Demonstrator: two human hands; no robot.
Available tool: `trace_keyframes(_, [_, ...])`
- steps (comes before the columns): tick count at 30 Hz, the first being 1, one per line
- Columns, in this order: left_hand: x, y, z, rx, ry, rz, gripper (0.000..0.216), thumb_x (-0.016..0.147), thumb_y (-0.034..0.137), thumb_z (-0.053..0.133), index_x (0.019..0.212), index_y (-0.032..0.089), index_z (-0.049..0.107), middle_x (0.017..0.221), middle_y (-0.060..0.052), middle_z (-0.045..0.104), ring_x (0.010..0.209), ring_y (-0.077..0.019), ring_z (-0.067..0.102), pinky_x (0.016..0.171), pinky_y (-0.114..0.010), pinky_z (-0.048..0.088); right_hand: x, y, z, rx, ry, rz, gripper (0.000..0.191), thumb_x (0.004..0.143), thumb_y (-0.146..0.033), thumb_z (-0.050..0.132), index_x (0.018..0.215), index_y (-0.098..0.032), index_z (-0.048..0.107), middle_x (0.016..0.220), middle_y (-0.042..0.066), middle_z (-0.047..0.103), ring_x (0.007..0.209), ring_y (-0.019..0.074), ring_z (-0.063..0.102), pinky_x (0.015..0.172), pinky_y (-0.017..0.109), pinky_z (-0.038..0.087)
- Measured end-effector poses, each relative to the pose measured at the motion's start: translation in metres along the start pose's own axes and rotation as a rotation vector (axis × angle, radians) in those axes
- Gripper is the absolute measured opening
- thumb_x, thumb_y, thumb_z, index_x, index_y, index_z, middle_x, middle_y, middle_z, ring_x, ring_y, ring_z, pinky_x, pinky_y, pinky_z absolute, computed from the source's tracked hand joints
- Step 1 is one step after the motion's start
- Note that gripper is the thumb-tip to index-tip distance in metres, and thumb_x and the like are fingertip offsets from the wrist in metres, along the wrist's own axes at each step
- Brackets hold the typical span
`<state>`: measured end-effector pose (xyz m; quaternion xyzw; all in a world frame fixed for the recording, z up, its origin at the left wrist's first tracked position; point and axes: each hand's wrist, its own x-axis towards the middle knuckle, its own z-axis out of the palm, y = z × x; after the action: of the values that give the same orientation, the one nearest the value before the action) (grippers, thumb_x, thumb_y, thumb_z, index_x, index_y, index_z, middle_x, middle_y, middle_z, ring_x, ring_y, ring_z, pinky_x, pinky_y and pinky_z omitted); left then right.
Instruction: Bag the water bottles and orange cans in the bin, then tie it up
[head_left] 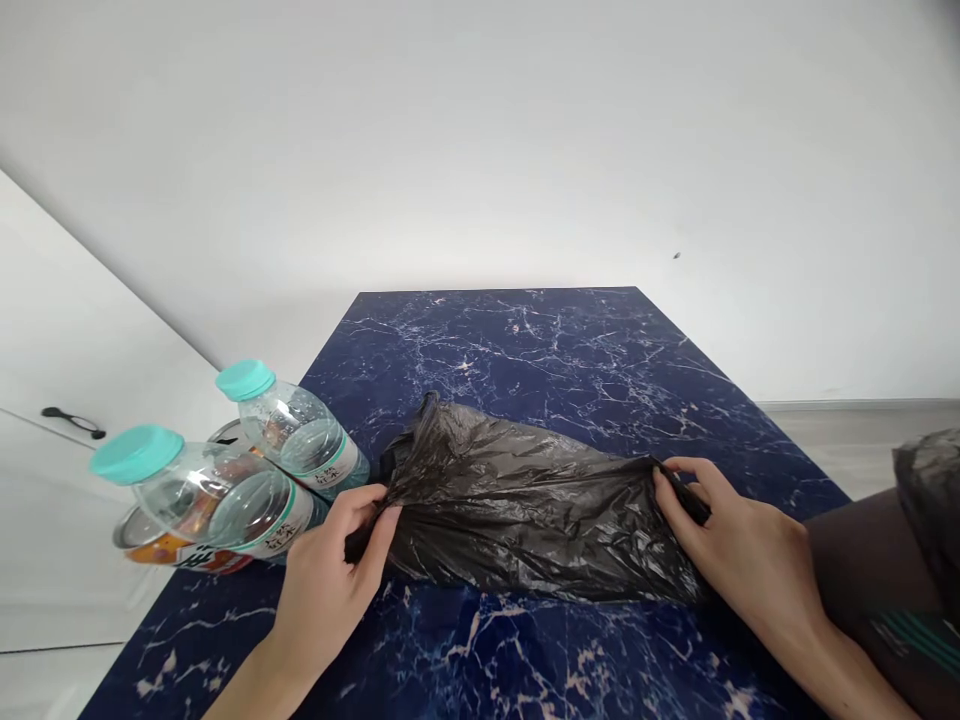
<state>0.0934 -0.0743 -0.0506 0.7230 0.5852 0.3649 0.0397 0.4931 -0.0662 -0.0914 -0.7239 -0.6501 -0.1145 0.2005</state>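
Note:
A black plastic bag (pixel 525 500) lies stretched sideways over the dark blue marbled table (pixel 517 350), crumpled and creased. My left hand (pixel 326 575) pinches its left end between thumb and fingers, where the plastic gathers into folds. At the opposite end, my right hand (pixel 742 550) is closed on the bag's upper right corner. Close beside my left hand stand two clear bottles with turquoise caps, a nearer bottle (pixel 259 515) and a farther bottle (pixel 330 455).
Cans with orange and red printing, one a nearer can (pixel 187 555), stand among the bottles at the table's left edge. On the right is a dark bin (pixel 862 570) with a black liner (pixel 930 490) over its rim. A white wall (pixel 495 150) rises behind the table.

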Motion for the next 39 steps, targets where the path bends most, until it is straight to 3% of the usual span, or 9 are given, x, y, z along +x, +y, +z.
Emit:
trace_keyframes(4, [-0.006, 0.003, 0.005, -0.042, -0.034, -0.026, 0.049, 0.108, 0.041, 0.06, 0.152, 0.023, 0.052, 0.086, -0.004, 0.078, 0.082, -0.025, 0.082, 0.07, -0.029, 0.064, -0.001, 0.0, 0.001, 0.035, -0.042, 0.034, 0.043, 0.108, -0.057, 0.044, 0.119, -0.025, 0.071, 0.079, 0.006, 0.083, 0.054, 0.0297, 0.075, 0.049, 0.03, 0.035])
trace_keyframes(7, [-0.006, 0.009, 0.006, 0.016, 0.091, 0.125, 0.058, 0.104, 0.028, 0.065, 0.158, 0.026, 0.044, 0.121, -0.012, 0.071, 0.117, -0.0313, 0.074, 0.101, -0.045, 0.063, 0.0, -0.002, -0.001, 0.112, -0.044, 0.054, 0.042, 0.106, -0.059, 0.048, 0.124, -0.026, 0.068, 0.084, 0.005, 0.082, 0.058, 0.0282, 0.075, 0.047, 0.031, 0.038])
trace_keyframes(10, [-0.006, 0.02, 0.003, 0.11, 0.162, 0.296, 0.056, 0.098, 0.019, 0.068, 0.15, 0.027, 0.051, 0.153, -0.017, 0.051, 0.149, -0.04, 0.049, 0.124, -0.062, 0.043, 0.004, -0.007, -0.011, 0.308, 0.077, 0.007, 0.038, 0.103, -0.053, 0.058, 0.127, -0.025, 0.064, 0.101, 0.007, 0.079, 0.084, 0.0291, 0.078, 0.063, 0.036, 0.056])
trace_keyframes(13, [-0.011, 0.03, 0.001, 0.09, 0.039, 0.445, 0.055, 0.098, 0.008, 0.063, 0.148, 0.026, 0.054, 0.154, -0.013, 0.059, 0.154, -0.0348, 0.046, 0.128, -0.057, 0.041, 0.003, -0.014, -0.027, 0.439, 0.291, -0.136, 0.028, 0.102, -0.037, 0.064, 0.126, -0.023, 0.063, 0.119, 0.014, 0.073, 0.117, 0.0351, 0.071, 0.101, 0.051, 0.057])
trace_keyframes(16, [-0.016, 0.034, 0.006, 0.048, -0.196, 0.523, 0.053, 0.104, 0.006, 0.056, 0.153, 0.026, 0.052, 0.159, -0.008, 0.063, 0.159, -0.0286, 0.045, 0.129, -0.051, 0.044, -0.003, -0.022, -0.04, 0.491, 0.341, -0.331, 0.026, 0.098, -0.022, 0.068, 0.123, -0.028, 0.063, 0.119, 0.013, 0.074, 0.12, 0.0357, 0.07, 0.109, 0.059, 0.053])
trace_keyframes(20, [-0.015, 0.029, 0.013, 0.078, -0.361, 0.516, 0.054, 0.112, 0.02, 0.052, 0.164, 0.027, 0.043, 0.171, -0.007, 0.051, 0.163, -0.03, 0.041, 0.13, -0.054, 0.045, -0.014, -0.036, -0.042, 0.566, 0.182, -0.622, 0.051, 0.096, -0.012, 0.067, 0.143, -0.029, 0.059, 0.136, 0.011, 0.075, 0.135, 0.0348, 0.067, 0.115, 0.058, 0.052])
trace_keyframes(23, [-0.012, 0.023, 0.015, 0.126, -0.401, 0.494, 0.064, 0.113, 0.028, 0.053, 0.173, 0.026, 0.03, 0.175, -0.009, 0.045, 0.165, -0.0324, 0.037, 0.131, -0.057, 0.044, -0.017, -0.044, -0.036, 0.53, -0.016, -0.717, 0.066, 0.103, -0.02, 0.064, 0.165, -0.026, 0.044, 0.164, 0.01, 0.058, 0.158, 0.0336, 0.047, 0.129, 0.058, 0.042])
trace_keyframes(29, [-0.01, 0.014, 0.017, 0.189, -0.47, 0.431, 0.069, 0.115, 0.034, 0.049, 0.177, 0.031, 0.019, 0.18, -0.004, 0.033, 0.167, -0.0325, 0.031, 0.133, -0.055, 0.041, -0.017, -0.045, -0.021, 0.389, -0.308, -0.689, 0.076, 0.114, -0.037, 0.049, 0.179, -0.034, 0.009, 0.182, 0.004, 0.023, 0.169, 0.0346, 0.02, 0.134, 0.066, 0.029])
trace_keyframes(39, [-0.013, 0.008, 0.024, 0.257, -0.479, 0.339, 0.076, 0.115, 0.038, 0.049, 0.178, 0.032, 0.007, 0.181, -0.005, 0.031, 0.165, -0.0335, 0.035, 0.129, -0.054, 0.047, -0.016, -0.036, -0.002, 0.343, -0.44, -0.541, 0.069, 0.117, -0.044, 0.039, 0.177, -0.045, 0.004, 0.184, -0.001, 0.01, 0.169, 0.0354, 0.011, 0.13, 0.069, 0.031])
